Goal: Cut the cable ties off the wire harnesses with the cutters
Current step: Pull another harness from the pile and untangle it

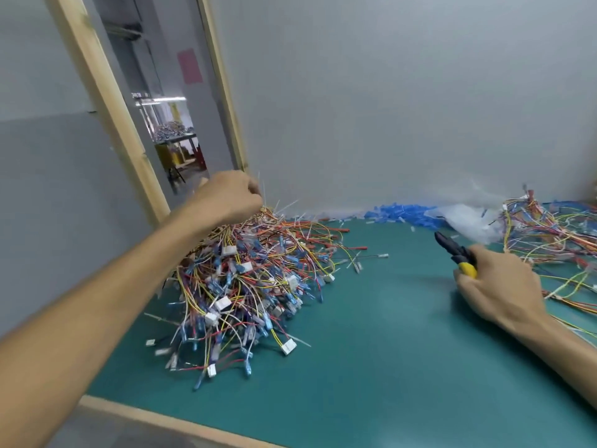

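Observation:
A big heap of wire harnesses [255, 279] with blue terminals and white connectors lies on the left of the green mat [381, 344]. My left hand [229, 197] is above the heap's far top, fingers curled, pinching a thin white cable tie [262, 189] that sticks up. My right hand [499, 282] rests on the mat at the right and grips the yellow-handled cutters [455, 252], black jaws pointing up-left. A second pile of harnesses [552, 234] lies at the far right.
Blue terminal sleeves [403, 213] and clear plastic bags [468, 218] lie along the grey wall at the back. Cut white ties are scattered on the mat. The table's wooden front edge [168, 425] runs bottom left; an open doorway [171, 124] is at the left.

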The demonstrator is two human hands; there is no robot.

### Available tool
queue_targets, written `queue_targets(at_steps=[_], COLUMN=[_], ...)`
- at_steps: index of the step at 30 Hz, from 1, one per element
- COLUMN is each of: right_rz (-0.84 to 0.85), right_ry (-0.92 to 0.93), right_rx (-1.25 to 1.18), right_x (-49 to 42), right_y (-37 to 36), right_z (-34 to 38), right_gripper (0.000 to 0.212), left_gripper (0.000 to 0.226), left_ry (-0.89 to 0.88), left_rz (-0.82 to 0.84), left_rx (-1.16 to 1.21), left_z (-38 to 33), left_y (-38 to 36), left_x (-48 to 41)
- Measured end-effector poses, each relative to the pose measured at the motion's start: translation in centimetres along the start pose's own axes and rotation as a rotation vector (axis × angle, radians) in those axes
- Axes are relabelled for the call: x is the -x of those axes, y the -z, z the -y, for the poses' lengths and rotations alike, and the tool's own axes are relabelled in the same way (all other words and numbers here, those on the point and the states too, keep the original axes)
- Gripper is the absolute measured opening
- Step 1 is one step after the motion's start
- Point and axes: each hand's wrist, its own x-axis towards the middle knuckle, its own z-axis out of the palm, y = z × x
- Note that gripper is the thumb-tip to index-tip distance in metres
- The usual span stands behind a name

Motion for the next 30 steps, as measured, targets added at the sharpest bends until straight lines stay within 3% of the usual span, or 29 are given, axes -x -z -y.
queue_targets(at_steps=[2, 6, 9, 13, 15, 18, 20, 24, 27, 30], right_rz=[-0.010, -0.016, -0.016, 0.010, 0.017, 0.022, 0.025, 0.017, 0.023, 0.036], right_ry=[-0.003, -0.008, -0.002, 0.014, 0.021, 0.019, 0.005, 0.005, 0.019, 0.026], right_rx=[-0.016, -0.057, -0.083, -0.099, -0.111, -0.113, -0.121, -0.135, -0.150, -0.145], right_x=[-0.1, 0.1, 0.1, 0.1, 0.0, -0.1, -0.1, -0.2, -0.2, -0.4], right_y=[0.1, 0.2, 0.4, 0.3, 0.3, 0.2, 0.0, -0.1, -0.1, -0.3], right_z=[0.1, 0.0, -0.1, -0.2, -0.3, -0.4, -0.4, -0.5, -0.6, -0.9], right_gripper=[0.012, 0.017, 0.018, 0.020, 0.023, 0.027, 0.028, 0.030, 0.032, 0.031], left_gripper=[0.040, 0.050, 0.054, 0.062, 0.055, 0.045, 0.046, 0.046, 0.046, 0.033], left_ry=[0.025, 0.028, 0.030, 0.031, 0.015, -0.109, -0.198, -0.085, -0.320, -0.498], left_rz=[0.083, 0.236, 0.217, 0.063, -0.056, -0.369, -0.462, -0.199, -0.252, 0.033], left_rx=[-0.139, -0.145, -0.112, 0.053, 0.142, -0.100, -0.305, -0.450, -0.638, -0.600], left_z=[0.2, 0.1, 0.1, 0.5, 1.1, 1.2, 0.7, 0.0, -0.8, -2.2], left_y=[-0.8, -1.9, -1.9, -1.4, -1.2, -1.8, -2.9, -4.1, -5.5, -6.2], left_x=[-0.6, -1.7, -2.3, -3.4, -3.7, -3.6, -4.1, -4.9, -5.6, -6.0])
